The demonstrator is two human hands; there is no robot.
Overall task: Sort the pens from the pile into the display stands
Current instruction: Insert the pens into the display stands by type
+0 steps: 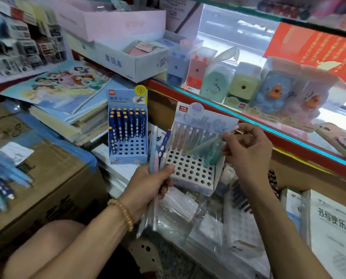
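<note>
While the left hand [148, 184] grips a small bunch of pens [157, 158] upright, pastel pink and pale blue ones plus a dark blue dotted one, the right hand [246, 150] pinches a single pale teal pen [206, 142] near its top end between thumb and fingertips. That pen slants down to the left across the white display stand [190, 168], its lower end blurred among the pens already standing in the stand's back rows; whether it sits in a hole cannot be told. The white stand's front rows of holes are unfilled, and its pale backing card rises behind the pens. Just to its left stands a blue display stand [128, 137], where dark blue dotted pens with orange caps fill the back rows. The pile of pens [1, 188] lies at the far left on a cardboard box [53, 190], well apart from both stands, blurred. A beaded bracelet [123, 212] circles the left wrist. Behind the stands, a row of pastel pencil sharpeners [242, 85] sits on a glass counter [289, 135], and stacked notebooks [63, 101] lie to the left.
</note>
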